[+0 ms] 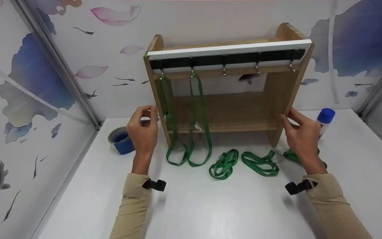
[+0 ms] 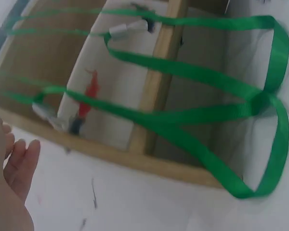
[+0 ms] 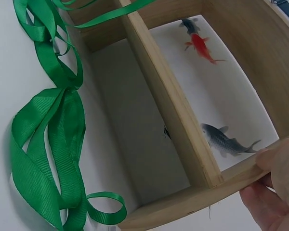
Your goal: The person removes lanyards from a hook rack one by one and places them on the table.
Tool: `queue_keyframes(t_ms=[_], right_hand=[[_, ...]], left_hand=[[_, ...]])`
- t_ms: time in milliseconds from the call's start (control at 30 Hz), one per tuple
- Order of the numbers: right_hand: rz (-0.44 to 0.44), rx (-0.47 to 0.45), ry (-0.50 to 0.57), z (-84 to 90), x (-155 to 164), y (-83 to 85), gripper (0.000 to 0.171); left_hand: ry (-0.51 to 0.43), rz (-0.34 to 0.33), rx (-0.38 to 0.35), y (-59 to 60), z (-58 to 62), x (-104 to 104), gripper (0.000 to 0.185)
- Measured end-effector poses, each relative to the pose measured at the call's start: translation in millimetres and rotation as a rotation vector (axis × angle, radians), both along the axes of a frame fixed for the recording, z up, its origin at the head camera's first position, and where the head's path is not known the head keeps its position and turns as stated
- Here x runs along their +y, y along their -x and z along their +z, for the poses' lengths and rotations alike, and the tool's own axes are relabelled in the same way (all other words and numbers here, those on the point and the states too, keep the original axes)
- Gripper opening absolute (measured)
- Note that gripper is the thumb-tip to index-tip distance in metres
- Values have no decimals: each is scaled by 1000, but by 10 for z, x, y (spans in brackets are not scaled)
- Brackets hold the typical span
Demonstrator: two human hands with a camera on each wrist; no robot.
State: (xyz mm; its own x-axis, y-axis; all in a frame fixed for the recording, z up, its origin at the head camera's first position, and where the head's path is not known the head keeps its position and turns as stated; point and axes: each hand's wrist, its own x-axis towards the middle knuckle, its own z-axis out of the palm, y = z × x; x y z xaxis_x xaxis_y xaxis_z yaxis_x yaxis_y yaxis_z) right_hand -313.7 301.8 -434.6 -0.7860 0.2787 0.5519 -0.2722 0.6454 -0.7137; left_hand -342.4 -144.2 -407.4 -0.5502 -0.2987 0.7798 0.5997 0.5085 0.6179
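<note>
A small wooden shelf (image 1: 224, 108) stands on the white table, with a black hook strip (image 1: 240, 59) across its top front. Two green lanyards hang from its left hooks: one lanyard (image 1: 172, 132) at the end, another lanyard (image 1: 207, 129) beside it. My right hand (image 1: 302, 134) pinches the front edge of the shelf's right side panel, thumb on the near face in the right wrist view. At the left panel, my left hand (image 1: 143, 129) is raised with fingers loosely bent; its fingers (image 2: 23, 166) show just outside the panel in the left wrist view.
Bundled green lanyards lie before the shelf: one bundle (image 1: 224, 164) in the middle, another bundle (image 1: 260, 163) to its right, and a third partly behind my right wrist. Blue tape (image 1: 123, 142) lies left; a blue-capped container (image 1: 326, 116) stands right. Printed walls enclose the table.
</note>
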Motion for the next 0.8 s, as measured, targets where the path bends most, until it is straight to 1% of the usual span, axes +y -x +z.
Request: queue_keyframes(t_ms=[67,100,167,233,300,467,567,633,800], right_hand=[[-7,7,-1,-6,-1,2,47],[-9,8,-1,-7,-3,5,47],[-13,11,-2,-5,-8,11,47],[-13,8,0,-1,-14,19,47],[-12,6,3,1,-20,26,48],[-2,4,16,-18,-23,19,49],[-1,7,21,-30,-18,6,49],[-3,10,21,-34,-15,1,49],[-2,7,20,-36,-10,-1,50]], left_hand=[[59,-17,50,-49,35,138,19],[92,-31,62,-79,48,216,18],[170,-59,58,-134,59,364,19],[229,-70,21,-181,61,499,23],[266,-70,-28,-211,64,611,28],[270,-67,-173,-230,73,804,45],[280,-80,-245,-228,71,900,50],[299,-98,-272,-222,64,956,49],[374,-144,-302,-211,-3,1058,40]])
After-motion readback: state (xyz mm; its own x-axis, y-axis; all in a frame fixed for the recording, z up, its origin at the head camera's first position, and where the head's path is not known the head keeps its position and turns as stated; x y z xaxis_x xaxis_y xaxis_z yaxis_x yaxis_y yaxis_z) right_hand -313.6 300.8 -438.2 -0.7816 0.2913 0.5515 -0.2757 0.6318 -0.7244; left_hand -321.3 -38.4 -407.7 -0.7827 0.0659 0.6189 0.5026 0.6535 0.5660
